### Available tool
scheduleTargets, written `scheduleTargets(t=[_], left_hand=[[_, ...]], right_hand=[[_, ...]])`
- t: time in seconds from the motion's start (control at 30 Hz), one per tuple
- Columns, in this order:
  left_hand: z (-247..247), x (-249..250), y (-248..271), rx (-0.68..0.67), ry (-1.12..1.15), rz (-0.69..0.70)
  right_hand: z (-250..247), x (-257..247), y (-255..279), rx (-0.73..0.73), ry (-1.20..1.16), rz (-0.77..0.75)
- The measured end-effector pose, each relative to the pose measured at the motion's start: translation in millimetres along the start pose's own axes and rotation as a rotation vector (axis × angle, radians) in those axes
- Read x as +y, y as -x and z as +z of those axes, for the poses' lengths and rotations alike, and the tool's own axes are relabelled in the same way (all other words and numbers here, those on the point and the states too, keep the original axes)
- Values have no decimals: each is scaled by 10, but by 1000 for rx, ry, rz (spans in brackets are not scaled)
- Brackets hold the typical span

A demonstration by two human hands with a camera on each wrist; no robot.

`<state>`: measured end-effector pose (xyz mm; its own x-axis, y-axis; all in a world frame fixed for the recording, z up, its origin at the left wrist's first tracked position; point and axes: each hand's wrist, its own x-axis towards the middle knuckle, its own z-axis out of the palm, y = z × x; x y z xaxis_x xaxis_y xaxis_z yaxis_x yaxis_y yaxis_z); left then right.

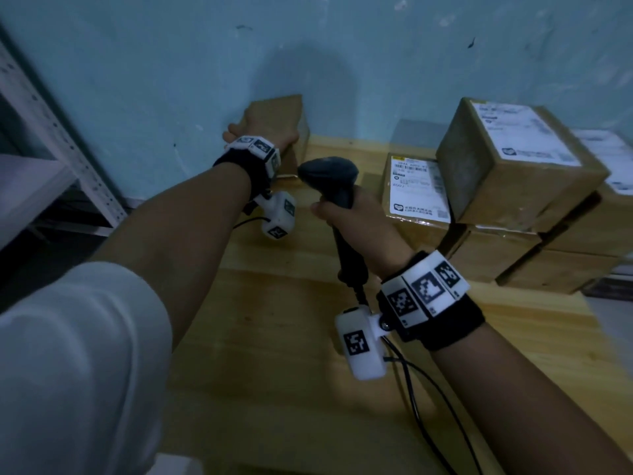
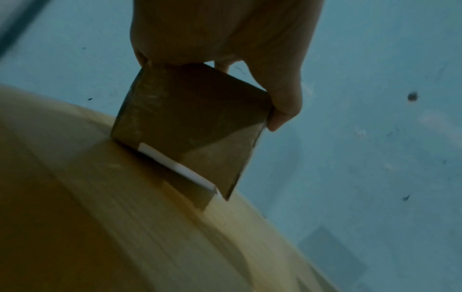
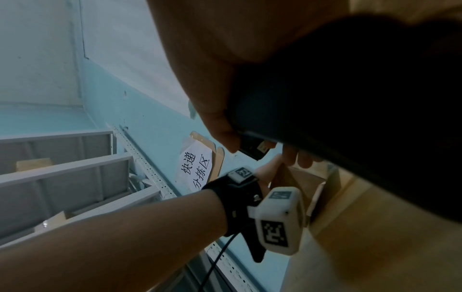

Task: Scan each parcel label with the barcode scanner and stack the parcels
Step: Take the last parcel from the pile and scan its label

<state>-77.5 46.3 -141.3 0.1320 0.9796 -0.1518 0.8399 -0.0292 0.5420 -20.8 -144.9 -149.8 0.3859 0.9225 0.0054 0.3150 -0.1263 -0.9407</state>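
Observation:
A small brown cardboard parcel (image 1: pixel 286 121) stands at the back left of the wooden table (image 1: pixel 274 320), close to the blue wall. My left hand (image 1: pixel 260 130) grips it from above, thumb on one side and fingers on the other. In the left wrist view the parcel (image 2: pixel 190 126) is tilted, one lower edge on the table, with a white label strip (image 2: pixel 175 166) near its bottom. My right hand (image 1: pixel 349 214) holds the black barcode scanner (image 1: pixel 329 176) by its handle, head pointing left toward the parcel. The scanner (image 3: pixel 350 110) fills the right wrist view.
A stack of labelled brown parcels (image 1: pixel 513 173) occupies the right back of the table; a flatter labelled one (image 1: pixel 418 190) sits just left of it. Grey metal shelving (image 1: pixel 51 159) stands at the left. A paper sign (image 3: pixel 196 170) hangs on the wall. The scanner cable (image 1: pixel 421 406) trails under my right wrist.

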Motion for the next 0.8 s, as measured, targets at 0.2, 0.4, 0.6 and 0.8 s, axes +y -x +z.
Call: scheduleTargets(t=[0.2,0.4,0.6,0.8], left_hand=[[-281,-293,395,97,380,-18],[-489,-522,1014,155,545,45],[-525,-721,1541,208,760,174],[-422,-941,1859,164,913,346]], right_hand=[[20,-79,127,68,-26,21],[33,-263,290,165,-106,28],[32,-456,568,136,-124,0],[60,-532,655,156,-149,19]])
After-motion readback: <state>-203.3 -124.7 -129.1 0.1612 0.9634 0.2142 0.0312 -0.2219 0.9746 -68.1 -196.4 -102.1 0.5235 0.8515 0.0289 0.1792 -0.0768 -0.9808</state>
